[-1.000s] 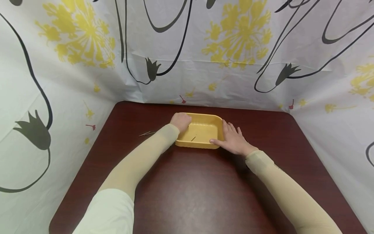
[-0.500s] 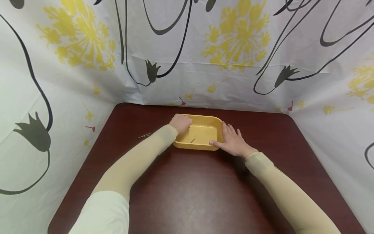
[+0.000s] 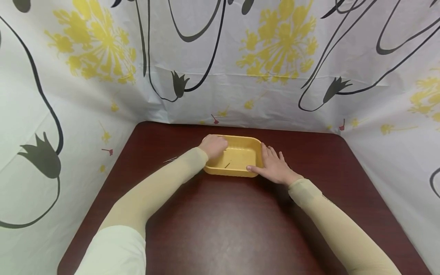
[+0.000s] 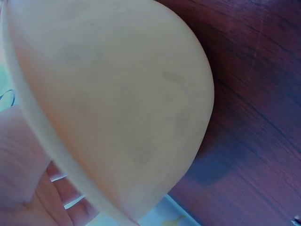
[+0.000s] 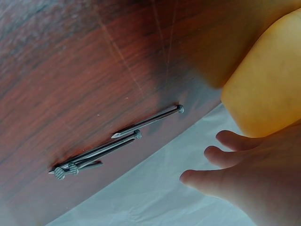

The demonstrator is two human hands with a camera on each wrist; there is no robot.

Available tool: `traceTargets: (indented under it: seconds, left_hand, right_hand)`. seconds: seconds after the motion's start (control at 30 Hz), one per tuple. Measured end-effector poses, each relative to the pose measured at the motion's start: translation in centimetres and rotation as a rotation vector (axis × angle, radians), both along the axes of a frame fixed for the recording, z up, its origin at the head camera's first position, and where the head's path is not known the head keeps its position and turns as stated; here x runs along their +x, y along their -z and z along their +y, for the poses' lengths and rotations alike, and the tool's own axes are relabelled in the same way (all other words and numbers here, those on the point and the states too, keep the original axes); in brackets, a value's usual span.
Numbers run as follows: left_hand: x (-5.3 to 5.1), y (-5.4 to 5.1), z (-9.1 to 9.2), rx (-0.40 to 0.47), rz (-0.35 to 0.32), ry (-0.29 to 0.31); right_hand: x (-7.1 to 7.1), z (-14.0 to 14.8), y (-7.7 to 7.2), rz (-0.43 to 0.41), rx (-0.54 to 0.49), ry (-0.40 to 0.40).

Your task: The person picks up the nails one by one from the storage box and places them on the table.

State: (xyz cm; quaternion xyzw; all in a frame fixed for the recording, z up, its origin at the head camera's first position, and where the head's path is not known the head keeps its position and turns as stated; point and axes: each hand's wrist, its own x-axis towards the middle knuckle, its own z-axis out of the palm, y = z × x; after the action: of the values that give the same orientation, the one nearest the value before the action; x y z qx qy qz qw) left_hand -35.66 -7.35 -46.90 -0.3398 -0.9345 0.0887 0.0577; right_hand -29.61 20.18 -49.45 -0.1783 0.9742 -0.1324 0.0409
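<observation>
A yellow plastic tray stands near the back of the table. My left hand reaches over its left side with curled fingers pointing down inside; the left wrist view shows this hand behind the tray wall. A small dark bit shows by its fingertips, but whether they pinch it is unclear. One nail lies on the tray floor. My right hand rests against the right end, fingers straight along the outside and thumb on the front rim. Several nails lie beside it on the table.
Thin nails lie on the dark red table left of the tray, partly behind the left forearm. A flower-patterned white curtain hangs around the back and sides of the table.
The tray has shifted slightly left from the first frame. My left hand stays over its left side, edging slightly right lately, while the left elbow swings outward. The right hand keeps its place.
</observation>
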Motion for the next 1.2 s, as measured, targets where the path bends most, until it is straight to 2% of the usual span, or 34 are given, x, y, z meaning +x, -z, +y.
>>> traceTargets:
  seconds: [0.5,0.73,0.87,1.2]
  left_hand:
    - [2.1,-2.1,-0.7,0.029,0.038,0.048]
    - [2.4,-3.0,-1.5,0.070,0.022,0.044]
    - [2.7,-3.5,-2.0,0.095,0.037,0.041]
    - [3.3,-5.7,-3.9,0.144,0.059,-0.004]
  right_hand:
    - [0.2,-0.1,-0.1,0.008,-0.005,0.003]
    - [0.2,-0.1,-0.2,0.002,-0.007,0.003]
    - [0.1,-0.1,0.0,0.004,-0.007,0.006]
    - [0.1,-0.1,0.1,0.008,-0.003,0.004]
